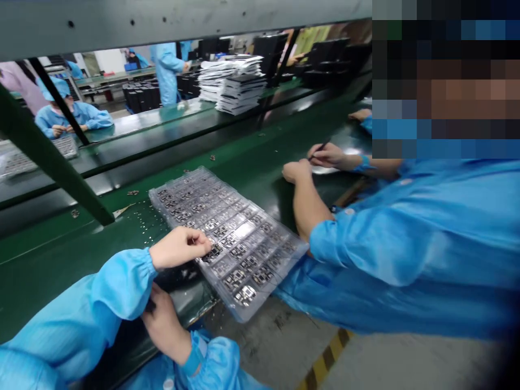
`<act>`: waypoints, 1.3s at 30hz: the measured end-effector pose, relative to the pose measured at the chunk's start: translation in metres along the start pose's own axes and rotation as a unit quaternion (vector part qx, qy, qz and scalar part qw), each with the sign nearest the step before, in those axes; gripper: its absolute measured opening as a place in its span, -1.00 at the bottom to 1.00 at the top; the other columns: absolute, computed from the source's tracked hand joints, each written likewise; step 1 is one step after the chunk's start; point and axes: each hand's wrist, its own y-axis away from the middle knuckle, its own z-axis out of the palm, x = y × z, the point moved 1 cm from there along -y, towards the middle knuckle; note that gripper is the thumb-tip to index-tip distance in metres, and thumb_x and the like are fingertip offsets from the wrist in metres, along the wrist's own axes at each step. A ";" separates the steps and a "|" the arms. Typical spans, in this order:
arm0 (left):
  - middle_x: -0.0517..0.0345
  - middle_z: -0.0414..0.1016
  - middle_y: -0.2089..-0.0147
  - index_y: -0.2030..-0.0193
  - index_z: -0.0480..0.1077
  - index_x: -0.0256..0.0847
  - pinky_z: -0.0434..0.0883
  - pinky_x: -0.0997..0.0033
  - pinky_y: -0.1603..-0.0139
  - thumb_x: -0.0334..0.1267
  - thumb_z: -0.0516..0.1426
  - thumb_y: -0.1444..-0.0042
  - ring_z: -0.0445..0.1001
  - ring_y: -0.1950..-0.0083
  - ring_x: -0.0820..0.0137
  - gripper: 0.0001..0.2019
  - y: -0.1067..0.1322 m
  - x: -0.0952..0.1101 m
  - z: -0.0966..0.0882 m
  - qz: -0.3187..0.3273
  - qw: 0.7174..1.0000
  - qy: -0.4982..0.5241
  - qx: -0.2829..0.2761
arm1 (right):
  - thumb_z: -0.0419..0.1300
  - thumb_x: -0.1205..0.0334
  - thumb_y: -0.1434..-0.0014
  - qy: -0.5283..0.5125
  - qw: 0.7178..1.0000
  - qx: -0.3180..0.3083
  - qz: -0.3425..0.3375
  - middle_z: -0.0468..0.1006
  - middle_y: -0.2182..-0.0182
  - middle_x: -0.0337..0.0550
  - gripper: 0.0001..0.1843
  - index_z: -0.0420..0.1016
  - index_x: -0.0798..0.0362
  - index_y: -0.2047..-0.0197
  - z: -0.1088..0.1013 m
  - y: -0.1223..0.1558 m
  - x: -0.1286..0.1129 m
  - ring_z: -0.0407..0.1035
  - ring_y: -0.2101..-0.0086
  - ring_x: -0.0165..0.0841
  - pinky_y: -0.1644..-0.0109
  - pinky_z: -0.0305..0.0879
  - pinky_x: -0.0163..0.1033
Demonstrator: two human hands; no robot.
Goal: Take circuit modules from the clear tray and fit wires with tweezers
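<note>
At 10 o'clock in my view, a seated person (60, 116) in a blue gown works at a far line. A green strut (52, 157) crosses diagonally in front of that person.

I note the left hand (179, 248) at 7 o'clock of centre. Its fingers are drawn together in a pinch, and the fingertips rest on a small part (214, 252) at the near edge of the tray (174, 181). I cannot tell whether the part is lifted from its pocket.

The right hand (162, 322) sits directly at 6 o'clock of the left hand, below the surface edge. Its fingers are tucked under the left sleeve, so I cannot tell whether they are apart or together.

The tray is clear plastic and holds rows of small dark parts. It lies flat at the centre of the green surface (260, 157), with its 5 o'clock corner overhanging the surface edge. Loose bits (142, 222) are scattered on the surface at the tray's 9 o'clock side.

At 12 o'clock, a stack of trays (238, 84) stands on a farther line.

At 2 o'clock of the tray, a co-worker's hands (298, 170) rest on the surface. The farther one holds a thin dark tool (319, 149). The co-worker's blue sleeve touches the tray's 3 o'clock corner.
</note>
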 end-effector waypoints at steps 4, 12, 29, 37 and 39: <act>0.38 0.12 0.66 0.39 0.37 -0.29 -0.03 0.57 0.61 0.00 0.19 0.06 0.02 0.63 0.61 -0.66 0.044 -0.017 -0.029 -0.075 0.979 0.171 0.086 | 0.01 0.04 -0.24 -0.051 0.983 -0.173 0.028 0.54 0.40 -0.22 -0.66 0.51 -0.07 0.05 0.006 0.004 0.008 0.46 0.41 -0.41 0.32 0.39 -0.34; 0.42 0.04 0.64 0.35 0.35 -0.32 -0.14 0.60 0.64 0.09 0.27 0.14 -0.07 0.63 0.66 -0.54 0.132 -0.090 -0.031 -0.141 0.873 0.362 0.294 | 0.04 -0.13 -0.22 -0.131 0.985 -0.056 0.094 0.56 0.25 0.01 -0.47 0.29 0.10 -0.07 0.006 0.003 0.020 0.47 0.38 -0.39 0.38 0.44 -0.33; 0.18 0.35 0.36 0.24 0.48 -0.28 0.29 0.52 0.34 -0.19 0.14 -0.07 0.29 0.40 0.51 -0.79 0.168 -0.137 -0.008 -0.111 0.938 0.094 0.316 | 0.28 0.17 -0.02 -0.032 0.988 -0.120 0.087 0.52 0.41 -0.20 -0.66 0.27 0.07 0.17 0.034 0.003 0.018 0.43 0.40 -0.42 0.28 0.38 -0.33; 0.13 0.54 0.40 0.35 0.53 -0.29 0.35 0.50 0.33 -0.19 0.18 -0.02 0.43 0.38 0.43 -0.80 0.171 -0.144 -0.010 -0.140 0.930 0.149 0.305 | 0.32 0.11 0.03 -0.031 0.983 -0.127 0.127 0.55 0.43 -0.18 -0.63 0.27 0.06 0.24 0.036 0.004 0.019 0.46 0.42 -0.39 0.28 0.41 -0.29; 0.11 0.58 0.34 0.34 0.54 -0.27 0.38 0.47 0.26 -0.20 0.19 -0.03 0.49 0.31 0.38 -0.81 0.172 -0.144 -0.010 -0.140 0.930 0.147 0.306 | 0.33 0.11 0.06 -0.042 0.981 -0.124 0.143 0.55 0.44 -0.19 -0.61 0.26 0.06 0.25 0.036 0.003 0.019 0.46 0.43 -0.39 0.30 0.41 -0.30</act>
